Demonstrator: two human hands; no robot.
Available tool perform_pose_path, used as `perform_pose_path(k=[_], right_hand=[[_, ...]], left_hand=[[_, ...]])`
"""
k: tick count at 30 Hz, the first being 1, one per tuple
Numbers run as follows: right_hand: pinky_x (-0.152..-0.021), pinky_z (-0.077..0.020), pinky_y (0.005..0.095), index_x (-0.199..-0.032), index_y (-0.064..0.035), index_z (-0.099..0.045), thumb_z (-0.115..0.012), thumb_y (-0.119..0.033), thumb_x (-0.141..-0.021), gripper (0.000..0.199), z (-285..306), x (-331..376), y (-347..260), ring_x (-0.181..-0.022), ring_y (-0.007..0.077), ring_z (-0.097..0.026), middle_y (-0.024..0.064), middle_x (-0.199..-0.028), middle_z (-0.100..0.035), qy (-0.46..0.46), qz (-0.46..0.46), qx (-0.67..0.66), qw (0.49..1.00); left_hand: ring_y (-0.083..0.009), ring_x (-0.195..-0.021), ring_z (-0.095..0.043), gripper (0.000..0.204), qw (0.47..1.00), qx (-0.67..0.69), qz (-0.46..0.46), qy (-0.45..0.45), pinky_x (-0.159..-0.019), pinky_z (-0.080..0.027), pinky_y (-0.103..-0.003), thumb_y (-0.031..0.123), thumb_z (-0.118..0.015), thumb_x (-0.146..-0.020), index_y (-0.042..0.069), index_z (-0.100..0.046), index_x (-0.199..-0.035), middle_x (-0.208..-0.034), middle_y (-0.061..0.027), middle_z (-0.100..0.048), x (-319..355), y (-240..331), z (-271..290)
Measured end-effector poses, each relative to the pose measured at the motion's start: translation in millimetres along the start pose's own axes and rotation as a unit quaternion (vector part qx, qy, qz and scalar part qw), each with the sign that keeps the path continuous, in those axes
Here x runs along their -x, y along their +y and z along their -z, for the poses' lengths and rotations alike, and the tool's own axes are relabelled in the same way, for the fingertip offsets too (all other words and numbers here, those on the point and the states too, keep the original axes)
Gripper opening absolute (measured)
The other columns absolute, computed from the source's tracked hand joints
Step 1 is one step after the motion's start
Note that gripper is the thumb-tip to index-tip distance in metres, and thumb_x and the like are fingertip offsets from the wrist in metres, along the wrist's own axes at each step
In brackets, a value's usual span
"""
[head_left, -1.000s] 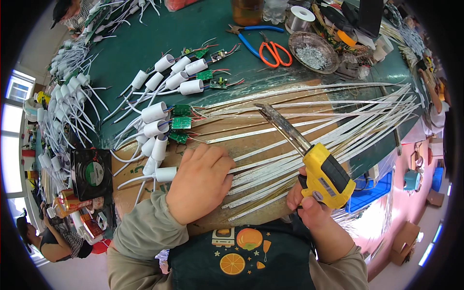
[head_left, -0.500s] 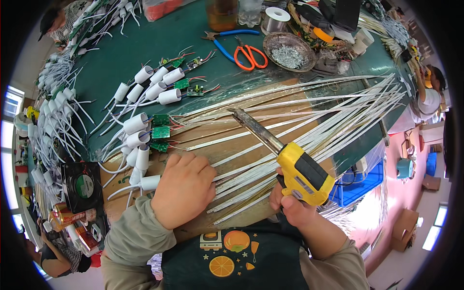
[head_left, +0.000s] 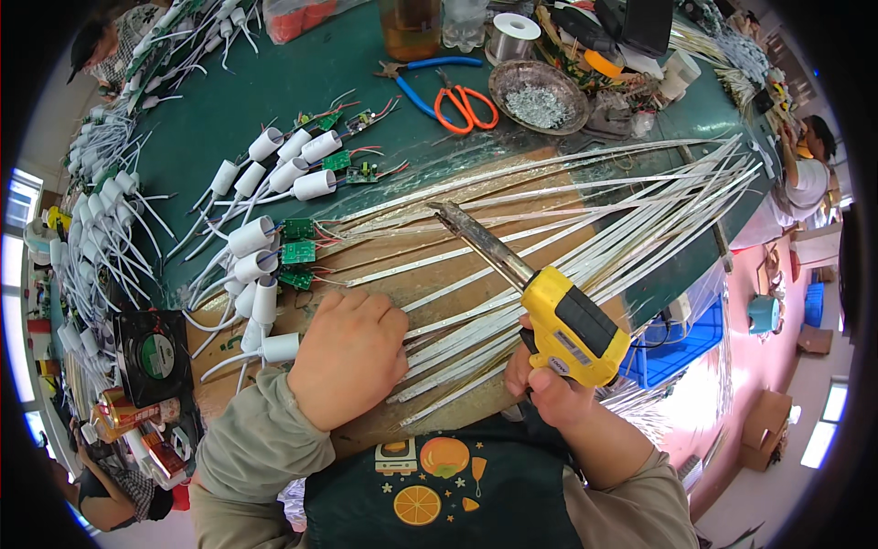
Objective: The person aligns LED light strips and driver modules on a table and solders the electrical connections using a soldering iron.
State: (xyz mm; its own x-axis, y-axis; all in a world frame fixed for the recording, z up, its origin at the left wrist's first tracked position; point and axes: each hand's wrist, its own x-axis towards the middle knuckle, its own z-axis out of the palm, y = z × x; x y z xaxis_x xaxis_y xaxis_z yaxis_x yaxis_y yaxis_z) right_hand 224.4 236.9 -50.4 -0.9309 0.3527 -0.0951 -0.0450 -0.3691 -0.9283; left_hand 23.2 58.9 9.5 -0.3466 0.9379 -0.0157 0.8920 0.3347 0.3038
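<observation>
By the near edge of the surface [head_left: 274, 87], the right hand [head_left: 553, 389] wraps around a yellow soldering gun [head_left: 578, 328]; the left hand [head_left: 349, 359] curls beside white strips [head_left: 631, 233], fingertips hidden, so whether it pinches anything I cannot tell.

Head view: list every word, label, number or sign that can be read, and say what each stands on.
Yellow soldering gun, in the right hand: a small badge and a pale label carry print; I don't copy lettering out.
Black fan: round green-and-pale label, print too small to read.
Cardboard sheet: green marks, partly covered, unreadable.
Dark apron: food pictures, no words that I can read.
</observation>
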Motion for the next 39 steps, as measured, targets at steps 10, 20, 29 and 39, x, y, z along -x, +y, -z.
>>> perform_pose_path(k=[10, 20, 29, 39], right_hand=[[-0.055, -0.0447, 0.0304, -0.141, -0.0016, -0.040, -0.076, -0.030, -0.086, 0.071, -7.8, 1.6, -4.3, -0.062, 0.0161, -0.052, 0.0044, -0.074, -0.053, 0.026, 0.036, -0.073, 0.996], [-0.056, -0.0460, 0.0290, -0.138, -0.0012, -0.040, -0.075, -0.035, -0.089, 0.069, -6.6, 5.6, -3.0, -0.064, 0.0145, -0.052, 0.0026, -0.077, -0.053, 0.003, 0.090, -0.029, 0.996], [-0.057, -0.0463, 0.0288, -0.138, -0.0012, -0.039, -0.076, -0.036, -0.087, 0.072, -9.0, 1.9, -6.6, -0.063, 0.0137, -0.050, 0.0027, -0.075, -0.051, 0.028, 0.047, -0.039, 0.998], [-0.057, -0.0458, 0.0292, -0.138, 0.0001, -0.039, -0.076, -0.031, -0.086, 0.071, -12.8, 0.1, -7.3, -0.060, 0.0137, -0.049, 0.0037, -0.072, -0.050, 0.037, 0.034, -0.056, 0.997]], left_hand=[[-0.0330, -0.085, -0.061, 0.024, 0.992, 0.123, 0.019, 0.007, -0.076, -0.047, -0.043, 0.007, -0.067, -0.075, 0.006, -0.064, -0.099, -0.089, -0.0117, -0.065, 16.5, 20.8, 17.4], [-0.0335, -0.082, -0.065, 0.036, 0.954, 0.280, 0.106, 0.003, -0.069, -0.053, -0.041, 0.006, -0.065, -0.083, 0.008, -0.062, -0.118, -0.090, -0.0139, -0.066, 34.9, 33.7, -8.1], [-0.0255, -0.078, -0.062, 0.036, 0.993, 0.075, -0.006, 0.088, -0.068, -0.050, -0.037, 0.009, -0.062, -0.079, 0.007, -0.062, -0.115, -0.090, -0.0069, -0.061, 32.7, 25.7, -13.7], [-0.0232, -0.074, -0.060, 0.028, 0.995, 0.004, -0.034, 0.093, -0.065, -0.048, -0.035, 0.008, -0.073, -0.074, 0.009, -0.066, -0.102, -0.089, -0.0041, -0.062, 36.7, 24.6, -13.1]])
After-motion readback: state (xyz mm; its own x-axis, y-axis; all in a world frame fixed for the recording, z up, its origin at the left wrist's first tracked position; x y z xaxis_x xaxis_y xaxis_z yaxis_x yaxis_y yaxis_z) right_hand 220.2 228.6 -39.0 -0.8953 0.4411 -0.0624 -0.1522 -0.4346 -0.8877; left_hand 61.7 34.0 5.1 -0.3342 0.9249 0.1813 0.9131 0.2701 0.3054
